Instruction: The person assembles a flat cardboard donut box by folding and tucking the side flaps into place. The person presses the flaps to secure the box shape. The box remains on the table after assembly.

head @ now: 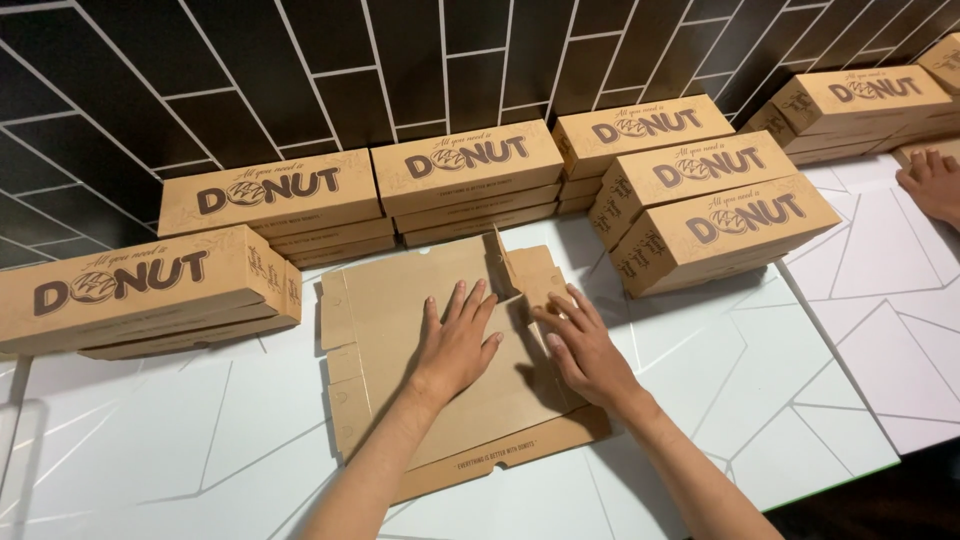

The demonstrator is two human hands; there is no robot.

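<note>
A flat, unfolded brown cardboard box blank point(400, 300) lies on the white table point(180, 440) in front of me. My left hand point(457, 345) presses palm down on the middle of the blank with its fingers spread. My right hand point(583, 347) rests on the blank's right part, fingers on a flap point(533, 272) that stands partly raised at the upper right. Neither hand grips anything.
Stacks of closed brown boxes line the black tiled wall: one at the left point(140, 290), two behind the blank point(275, 200) point(468, 175), several at the right point(720, 225) point(860, 105). Another person's hand point(932, 182) rests on the table at the far right.
</note>
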